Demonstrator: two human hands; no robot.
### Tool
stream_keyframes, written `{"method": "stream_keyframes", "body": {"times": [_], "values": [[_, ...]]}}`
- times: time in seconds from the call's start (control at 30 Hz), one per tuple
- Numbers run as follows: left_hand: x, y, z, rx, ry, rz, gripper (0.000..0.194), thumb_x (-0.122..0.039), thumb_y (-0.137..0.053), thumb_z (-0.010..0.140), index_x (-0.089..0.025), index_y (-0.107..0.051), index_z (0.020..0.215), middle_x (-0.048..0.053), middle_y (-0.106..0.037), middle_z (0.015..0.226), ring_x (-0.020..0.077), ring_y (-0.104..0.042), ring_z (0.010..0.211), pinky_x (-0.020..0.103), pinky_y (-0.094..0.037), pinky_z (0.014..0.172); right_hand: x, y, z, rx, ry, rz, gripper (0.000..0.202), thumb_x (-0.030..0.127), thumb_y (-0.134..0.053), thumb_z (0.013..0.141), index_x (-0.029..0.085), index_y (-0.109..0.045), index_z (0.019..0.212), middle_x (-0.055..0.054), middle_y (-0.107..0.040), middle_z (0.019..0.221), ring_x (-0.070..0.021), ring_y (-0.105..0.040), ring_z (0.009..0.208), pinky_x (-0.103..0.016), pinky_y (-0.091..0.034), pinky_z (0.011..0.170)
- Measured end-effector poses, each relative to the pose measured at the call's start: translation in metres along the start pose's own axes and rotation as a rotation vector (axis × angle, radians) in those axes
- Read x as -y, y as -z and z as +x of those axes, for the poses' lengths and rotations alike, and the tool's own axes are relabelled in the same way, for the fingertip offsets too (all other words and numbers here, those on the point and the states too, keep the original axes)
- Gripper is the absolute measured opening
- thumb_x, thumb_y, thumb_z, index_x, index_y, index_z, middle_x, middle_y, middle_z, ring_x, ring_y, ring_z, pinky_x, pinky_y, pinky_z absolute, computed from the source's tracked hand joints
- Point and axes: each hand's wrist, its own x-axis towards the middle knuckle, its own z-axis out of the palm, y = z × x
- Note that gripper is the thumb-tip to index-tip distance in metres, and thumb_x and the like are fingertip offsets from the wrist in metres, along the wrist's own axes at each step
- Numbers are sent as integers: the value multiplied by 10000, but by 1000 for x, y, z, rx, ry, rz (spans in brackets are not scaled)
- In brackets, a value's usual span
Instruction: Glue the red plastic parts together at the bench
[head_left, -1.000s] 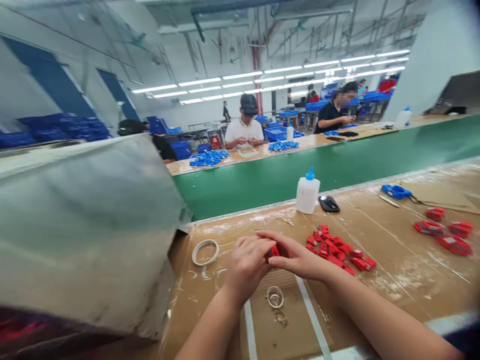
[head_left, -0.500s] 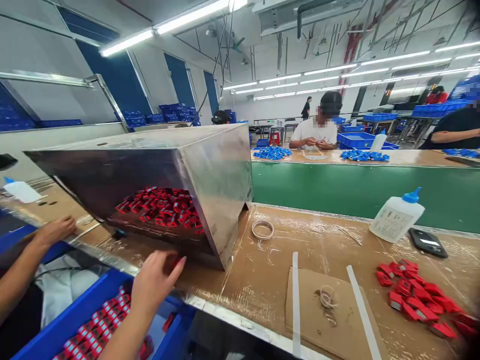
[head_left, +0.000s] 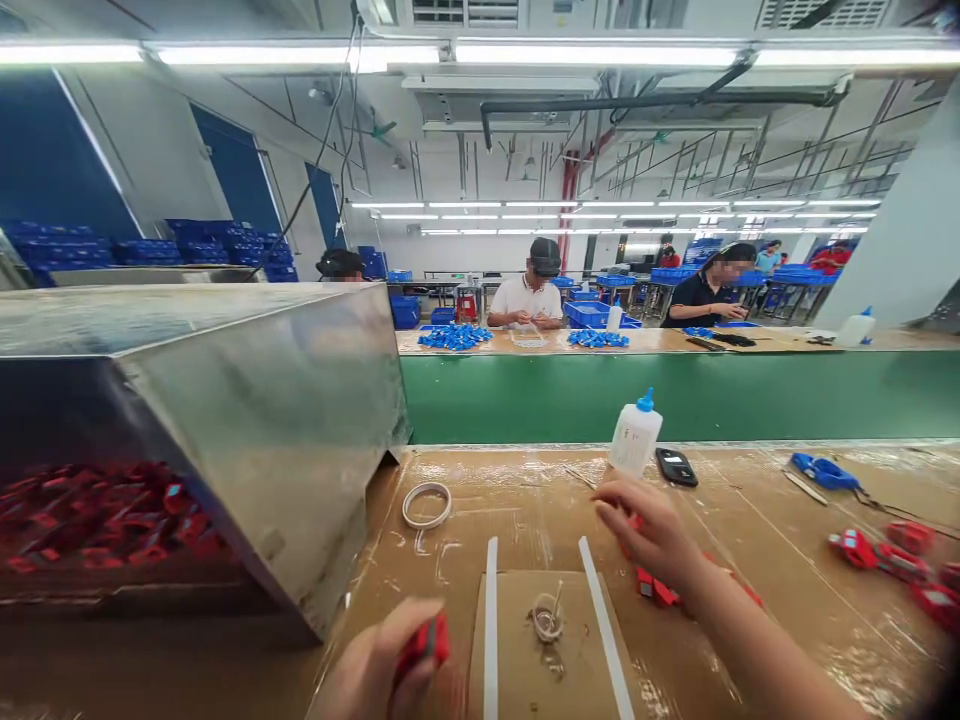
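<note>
My left hand point(head_left: 379, 660) is at the bottom, left of the cardboard pad, its fingers closed on a small red plastic block point(head_left: 426, 645) with a dark stripe. My right hand point(head_left: 652, 525) reaches over a pile of red blocks point(head_left: 656, 588), partly covering it, fingers stretched leftward and apart. I make out nothing held in it. Between my hands lies the cardboard pad point(head_left: 517, 640), with two white strips point(head_left: 491, 625) along its sides. A small ring with a thin stick point(head_left: 546, 620) rests on it. Just behind my right fingers stands a white bottle with a blue cap point(head_left: 635, 437).
A metal box point(head_left: 277, 430) open at the front holds many red blocks point(head_left: 112, 510) at left. A tape roll point(head_left: 427, 505), a black device point(head_left: 676, 466), a blue strap point(head_left: 825, 471) and more red blocks point(head_left: 907, 560) lie about. Beyond the green belt point(head_left: 510, 395), people work.
My view has swung right, and the blue bin of red blocks is out of sight. My left hand has come from the bin to the pad's left side. My right hand has appeared over the pile.
</note>
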Motion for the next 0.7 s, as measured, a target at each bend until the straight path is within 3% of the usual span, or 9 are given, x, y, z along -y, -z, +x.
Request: {"method": "stream_keyframes", "body": {"times": [0.07, 0.1, 0.17, 0.23, 0.3, 0.4, 0.53, 0.7], "values": [[-29, -43, 60, 140, 95, -187, 288, -418, -440, 1019, -317, -625, 1215, 41, -719, 1042, 188, -699, 880, 287, -575, 824, 11, -36, 14, 54, 94, 144, 283, 300, -482, 1032, 182, -557, 786, -11, -536, 700, -123, -501, 662, -266, -360, 624], [-35, -64, 89, 143, 203, -344, 328, -438, -371, 1039, -273, -592, 1216, 48, -686, 972, 163, -657, 760, 263, -555, 693, 12, -49, 16, 76, 114, 190, 334, 312, -464, 1035, 177, -506, 732, -2, -492, 662, -118, -463, 635, -264, -324, 610], [-34, -100, 135, 265, 372, -539, 355, -499, -421, 1006, -254, -500, 1251, -14, -579, 806, 123, -507, 539, 242, -460, 519, 8, -63, 13, 171, 116, 230, 380, 365, -457, 1028, 177, -452, 698, 3, -456, 645, -118, -421, 620, -268, -282, 607], [-23, -129, 159, 330, 372, -506, 360, -441, -556, 940, -243, -455, 1224, -40, -556, 777, 122, -489, 561, 240, -433, 559, 1, -67, 3, 336, 112, 259, 399, 440, -478, 1006, 179, -452, 705, 3, -460, 654, -120, -410, 622, -269, -268, 613], [-11, -147, 165, 346, 319, -445, 310, -379, -628, 891, -229, -483, 1121, -28, -578, 809, 142, -532, 683, 257, -439, 671, -4, -68, -6, 503, 103, 305, 428, 508, -521, 974, 181, -465, 703, 11, -466, 645, -114, -399, 604, -264, -262, 606], [-2, -155, 157, 448, 229, -385, 242, -410, -632, 908, -222, -551, 1037, -10, -619, 855, 169, -556, 789, 283, -422, 752, -6, -69, -13, 629, 78, 314, 455, 513, -607, 924, 178, -450, 659, 32, -453, 603, -98, -367, 560, -257, -243, 578], [-2, -152, 153, 592, 144, -365, 259, -446, -640, 923, -251, -637, 1093, -5, -693, 973, 201, -618, 904, 308, -436, 831, -6, -75, -16, 648, 80, 306, 448, 474, -640, 890, 181, -434, 621, 45, -421, 560, -96, -343, 530, -256, -232, 550], [5, -158, 154, 539, 193, -435, 421, -466, -528, 982, -276, -540, 1358, 47, -651, 1289, 256, -577, 1226, 365, -411, 1050, -9, -82, -19, 652, 158, 344, 433, 439, -608, 876, 196, -396, 587, 49, -396, 531, -102, -362, 518, -252, -260, 530]]}}
